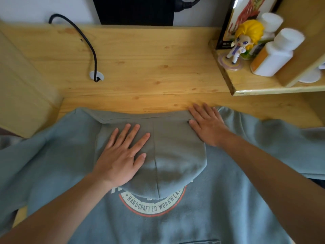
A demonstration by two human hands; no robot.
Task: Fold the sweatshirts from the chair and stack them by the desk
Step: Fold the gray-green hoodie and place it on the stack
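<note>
Nearest the camera, along the bottom of the frame, two bare forearms reach in over a grey-blue hooded sweatshirt (219, 199) that lies spread back-up across the front of a pale wooden desk (149, 67), its sleeves running off toward the left and right edges of the frame. A round cream and red printed emblem (153, 205) reading "HANDCRAFTED WORKWEAR" sits low in the centre, its upper part covered by the hood (168, 155), which is folded flat down over the back of the garment. The left hand (121, 155) lies palm-down on the left half of the hood, fingers straight and spread, gripping nothing. The right hand (207, 125) lies flat on the hood's upper right corner at the collar line, fingers straight and slightly apart with their tips at the fabric's far edge, likewise holding nothing. Beyond the sweatshirt the bare desk top stretches to the wall. A black cable (88, 43) curves in from the upper left and drops into a white grommet (96, 76) in the desk. At the top centre stands a dark rectangular object (135, 11), its nature unclear. At the upper right, a raised wooden shelf (255, 87) carries a small yellow-haired figurine (244, 41) on a round base, white plastic bottles (274, 55) just beside it, and a printed box (241, 16) behind.
</note>
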